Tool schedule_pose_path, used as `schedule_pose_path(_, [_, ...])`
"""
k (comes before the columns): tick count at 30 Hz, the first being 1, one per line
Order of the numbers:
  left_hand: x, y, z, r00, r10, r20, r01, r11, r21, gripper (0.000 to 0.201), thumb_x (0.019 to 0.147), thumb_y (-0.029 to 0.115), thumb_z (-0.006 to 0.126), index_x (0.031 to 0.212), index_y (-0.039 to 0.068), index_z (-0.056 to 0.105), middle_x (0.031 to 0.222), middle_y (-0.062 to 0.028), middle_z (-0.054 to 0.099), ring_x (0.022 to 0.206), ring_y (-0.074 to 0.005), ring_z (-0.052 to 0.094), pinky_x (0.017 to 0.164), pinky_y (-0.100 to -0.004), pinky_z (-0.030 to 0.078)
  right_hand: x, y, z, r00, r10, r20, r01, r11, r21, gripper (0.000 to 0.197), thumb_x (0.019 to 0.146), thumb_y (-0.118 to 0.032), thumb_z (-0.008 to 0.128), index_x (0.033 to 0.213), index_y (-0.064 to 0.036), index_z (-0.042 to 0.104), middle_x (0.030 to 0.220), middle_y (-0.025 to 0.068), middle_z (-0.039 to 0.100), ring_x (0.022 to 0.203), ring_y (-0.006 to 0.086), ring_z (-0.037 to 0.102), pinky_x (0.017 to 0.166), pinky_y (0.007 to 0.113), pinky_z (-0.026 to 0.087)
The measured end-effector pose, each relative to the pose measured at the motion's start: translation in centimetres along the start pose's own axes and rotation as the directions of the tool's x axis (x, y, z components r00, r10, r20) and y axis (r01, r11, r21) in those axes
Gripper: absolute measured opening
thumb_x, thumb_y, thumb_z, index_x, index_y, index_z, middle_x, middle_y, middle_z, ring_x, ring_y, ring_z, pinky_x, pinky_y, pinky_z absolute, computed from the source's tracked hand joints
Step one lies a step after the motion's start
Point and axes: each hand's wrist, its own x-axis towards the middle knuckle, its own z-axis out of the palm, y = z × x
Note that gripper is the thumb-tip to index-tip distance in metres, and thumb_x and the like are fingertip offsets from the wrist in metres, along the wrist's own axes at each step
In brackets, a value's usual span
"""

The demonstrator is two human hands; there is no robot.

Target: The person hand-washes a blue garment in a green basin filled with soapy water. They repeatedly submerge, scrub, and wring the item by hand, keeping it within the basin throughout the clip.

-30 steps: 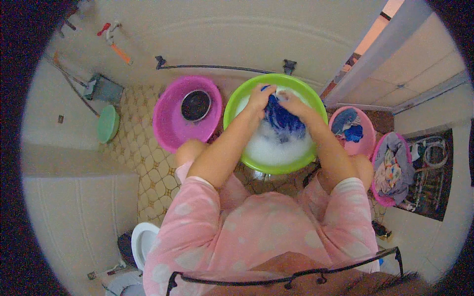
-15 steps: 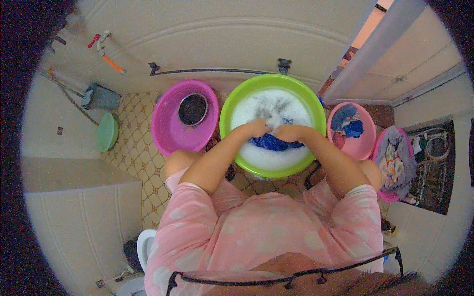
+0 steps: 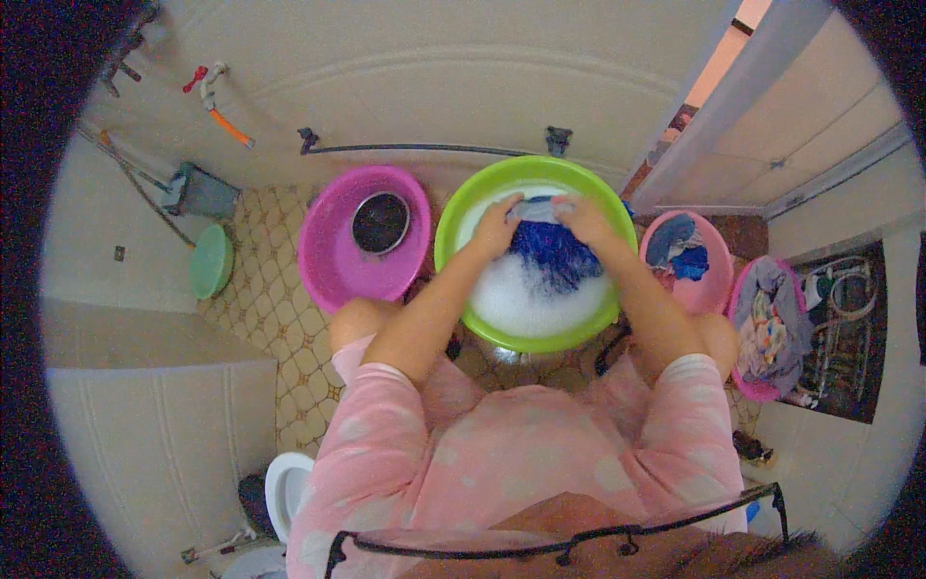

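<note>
My left hand (image 3: 498, 226) and right hand (image 3: 585, 222) each curl closed on the pale far edge of a blue garment (image 3: 552, 251), spread between them over white suds (image 3: 526, 301) inside the green basin (image 3: 540, 341).

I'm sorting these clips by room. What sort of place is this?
Most likely a bathroom: what looks like a white toilet at lower left, a red-handled wall tap at upper left, and a patterned tile floor.

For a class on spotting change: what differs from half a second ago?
The left hand and right hand moved forward across the green basin and apart, spreading the bunched blue garment between them. Neither visibly let go. The dark bowl in the magenta basin stayed put.
</note>
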Motion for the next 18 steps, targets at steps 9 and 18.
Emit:
schedule_pose_path(9, [0.7, -2.8, 5.1, 0.847, -0.499, 0.184, 0.529, 0.823, -0.205, 0.051, 0.081, 0.026, 0.050, 0.122, -0.001, 0.038, 0.116, -0.0192, 0.048, 0.106, -0.0306, 0.046, 0.092, -0.0391, 0.035, 0.9, 2.8, 3.8, 0.976, 0.172, 0.133, -0.085, 0.865, -0.494, 0.027, 0.077, -0.022, 0.050, 0.093, -0.0021, 0.058, 0.092, 0.0208, 0.057, 0.092, 0.0349, 0.052, 0.080, 0.042, 0.040])
schedule_pose_path(18, [0.3, 5.7, 1.1, 0.809, -0.282, 0.515, 0.502, -0.123, -0.856, 0.043, 0.085, 0.039, 0.043, 0.109, 0.004, 0.049, 0.101, -0.0107, 0.056, 0.098, -0.0247, 0.050, 0.086, -0.0396, 0.038, -4.1, -10.6, 3.7, 0.892, -0.439, -0.103, 0.407, 0.882, -0.237, 0.026, 0.081, -0.027, 0.046, 0.083, -0.0032, 0.057, 0.073, 0.0179, 0.058, 0.064, 0.0361, 0.056, 0.055, 0.044, 0.044])
